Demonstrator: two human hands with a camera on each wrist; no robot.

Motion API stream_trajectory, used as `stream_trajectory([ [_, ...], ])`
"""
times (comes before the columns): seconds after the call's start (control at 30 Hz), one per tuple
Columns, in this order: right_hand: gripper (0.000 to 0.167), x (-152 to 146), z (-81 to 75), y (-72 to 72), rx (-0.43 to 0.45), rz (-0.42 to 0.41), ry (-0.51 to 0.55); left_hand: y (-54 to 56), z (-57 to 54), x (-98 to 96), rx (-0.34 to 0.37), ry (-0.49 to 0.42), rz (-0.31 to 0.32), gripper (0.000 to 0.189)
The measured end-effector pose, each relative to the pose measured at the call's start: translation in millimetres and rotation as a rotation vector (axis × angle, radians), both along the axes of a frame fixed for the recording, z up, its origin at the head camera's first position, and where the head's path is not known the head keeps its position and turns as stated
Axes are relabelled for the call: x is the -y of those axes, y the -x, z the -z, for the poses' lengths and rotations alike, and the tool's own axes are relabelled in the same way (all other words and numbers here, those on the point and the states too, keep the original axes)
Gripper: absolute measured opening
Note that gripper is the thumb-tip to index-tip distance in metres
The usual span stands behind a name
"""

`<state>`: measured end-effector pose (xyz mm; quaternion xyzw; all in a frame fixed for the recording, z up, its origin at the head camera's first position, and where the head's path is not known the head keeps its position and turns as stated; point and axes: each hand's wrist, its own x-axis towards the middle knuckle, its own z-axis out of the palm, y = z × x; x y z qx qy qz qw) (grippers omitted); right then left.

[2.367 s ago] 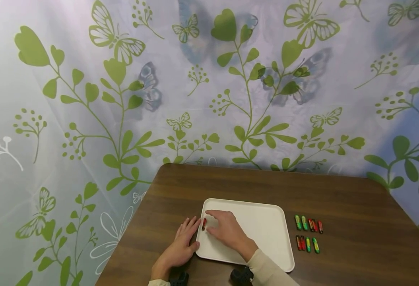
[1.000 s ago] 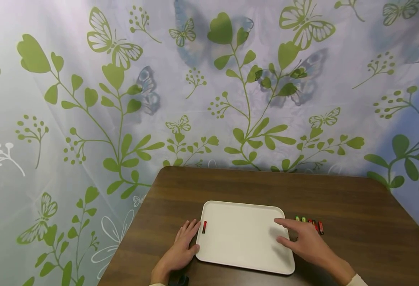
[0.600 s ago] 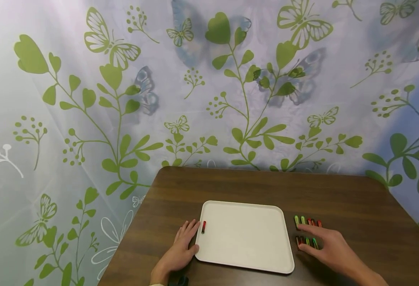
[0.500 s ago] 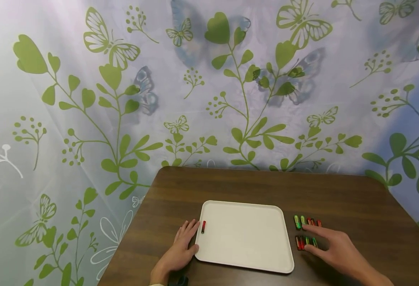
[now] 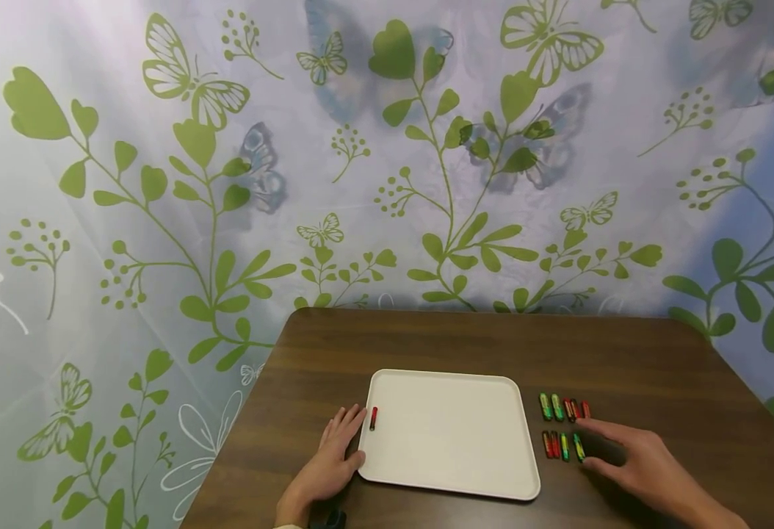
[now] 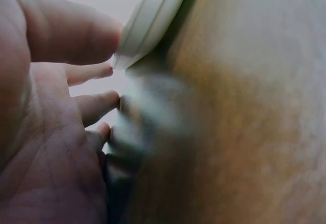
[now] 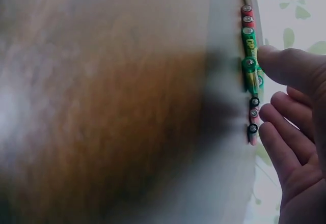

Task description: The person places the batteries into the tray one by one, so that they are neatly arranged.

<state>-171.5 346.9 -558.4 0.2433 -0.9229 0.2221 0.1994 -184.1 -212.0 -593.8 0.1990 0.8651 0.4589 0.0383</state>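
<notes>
A white tray (image 5: 453,433) lies on the brown table. One red and black battery (image 5: 373,418) sits inside it, near the left rim. My left hand (image 5: 329,463) rests at the tray's left edge; in the left wrist view its thumb touches the tray rim (image 6: 150,23). Right of the tray, two rows of red and green batteries lie on the table. My right hand (image 5: 645,466) is beside their right end, thumb and fingers spread apart, holding nothing. Its thumb tip is close to the rightmost green battery (image 5: 579,447); whether they touch I cannot tell.
The back row holds two green batteries and several red ones (image 5: 572,409); the front row has two red batteries (image 5: 551,444) and two green. Behind the table (image 5: 466,339) hangs a curtain (image 5: 360,294) printed with leaves and butterflies.
My right hand has gone from the red battery at the tray's left side across to the right end of the battery rows. The left hand stays at the tray's edge.
</notes>
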Motion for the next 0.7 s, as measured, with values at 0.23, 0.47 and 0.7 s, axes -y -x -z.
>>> stream_trajectory([
  [0.23, 0.067, 3.2, 8.1, 4.6, 0.024, 0.014, -0.044, -1.8, -1.1, -0.3, -0.008, 0.004, 0.004, 0.073],
  [0.47, 0.061, 7.2, 7.6, 2.4, 0.113, -0.001, -0.041, -4.2, -3.4, -0.6, -0.028, -0.025, 0.018, 0.072],
  [0.7, 0.058, 8.6, 2.0, 7.4, 0.075, -0.048, -0.054, -3.2, -5.0, -0.9, 0.004, -0.001, 0.001, 0.072],
])
